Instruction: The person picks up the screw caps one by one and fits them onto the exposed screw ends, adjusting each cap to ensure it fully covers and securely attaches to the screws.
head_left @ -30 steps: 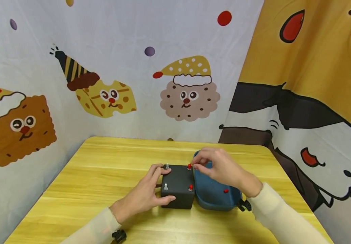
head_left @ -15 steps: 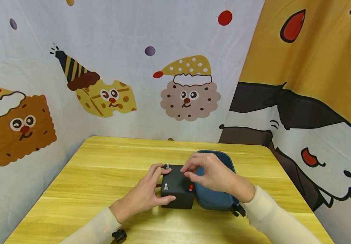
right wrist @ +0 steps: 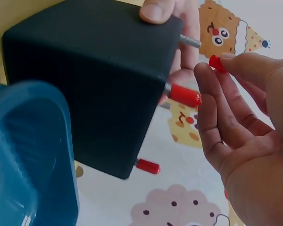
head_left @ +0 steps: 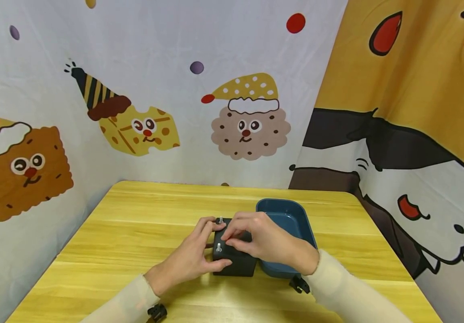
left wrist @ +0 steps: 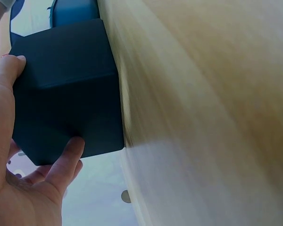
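A black box [head_left: 237, 265] stands on the table with upright metal threaded studs. My left hand [head_left: 191, 253] grips its left side, thumb against the near face. Bare are the near-left stud [head_left: 218, 247], seen threaded in the right wrist view, and the far-left stud [head_left: 221, 220]. Red caps sit on the near-right stud, its cap [right wrist: 185, 95] larger in view, and the far-right stud, its cap [right wrist: 148, 166] lower down. My right hand [head_left: 258, 235] pinches another small red cap [right wrist: 216, 62] between thumb and index finger, just off the near-left stud's tip.
A blue tray [head_left: 288, 220] stands close against the box's right side; my right forearm covers part of it. Behind the wooden table [head_left: 155, 211] hangs a printed cartoon curtain [head_left: 155, 45].
My right hand has moved left and nearer, from beside the far-right stud across the box top. The loose red cap seen earlier in the tray is now hidden. My left hand stays put.
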Motion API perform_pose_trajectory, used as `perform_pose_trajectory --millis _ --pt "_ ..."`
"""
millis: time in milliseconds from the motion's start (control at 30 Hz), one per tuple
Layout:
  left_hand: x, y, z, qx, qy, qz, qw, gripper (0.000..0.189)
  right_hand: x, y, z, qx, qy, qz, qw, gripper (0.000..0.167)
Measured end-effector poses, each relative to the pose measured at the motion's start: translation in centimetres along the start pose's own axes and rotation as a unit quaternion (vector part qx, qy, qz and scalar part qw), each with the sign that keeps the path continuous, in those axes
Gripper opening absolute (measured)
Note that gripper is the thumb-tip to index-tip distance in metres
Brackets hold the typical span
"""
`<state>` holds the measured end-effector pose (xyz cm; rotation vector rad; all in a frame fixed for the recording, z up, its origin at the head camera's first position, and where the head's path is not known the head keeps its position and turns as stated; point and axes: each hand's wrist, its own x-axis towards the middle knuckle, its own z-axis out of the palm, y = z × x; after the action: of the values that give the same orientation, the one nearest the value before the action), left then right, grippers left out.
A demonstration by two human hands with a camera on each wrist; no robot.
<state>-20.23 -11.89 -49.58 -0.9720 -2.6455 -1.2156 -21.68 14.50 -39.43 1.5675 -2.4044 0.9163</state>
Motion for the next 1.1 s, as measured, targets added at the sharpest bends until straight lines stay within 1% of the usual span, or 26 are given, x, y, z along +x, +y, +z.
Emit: perform_pose_trajectory --millis 100,200,333,500,700,867,1100 --pt "0.1 -0.1 0.0 -0.012 0.0 0.002 0.9999 0.08 0.2 0.0 0.5 -0.006 -0.004 -0.007 0.9999 0.012" --pt "0.1 -0.1 0.1 -0.016 -0.001 0.0 0.9999 0.076 0.3 0.0 0.8 -0.01 -0.006 -0.005 0.9999 0.012" --pt "0.1 -0.1 0.1 -0.011 -0.002 -0.002 0.9999 0.074 0.5 0.0 1.1 -0.017 -0.005 -0.006 0.9998 0.011" --pt "0.1 -0.1 0.1 0.008 0.003 0.003 1.0 0.072 1.0 0.0 1.4 -0.023 -0.005 -0.018 0.9996 0.01" --pt "0.1 -0.1 0.1 0.012 0.005 0.008 0.9999 0.069 1.2 -0.1 1.6 -0.039 -0.007 -0.024 0.9989 0.012" --pt "0.0 0.0 0.0 0.026 0.009 0.012 0.9995 0.069 1.4 -0.2 1.8 -0.038 -0.008 -0.025 0.999 0.012" --pt "0.0 0.0 0.0 0.018 0.007 0.015 0.9997 0.068 1.5 -0.2 2.0 -0.043 -0.016 -0.023 0.9987 0.013"
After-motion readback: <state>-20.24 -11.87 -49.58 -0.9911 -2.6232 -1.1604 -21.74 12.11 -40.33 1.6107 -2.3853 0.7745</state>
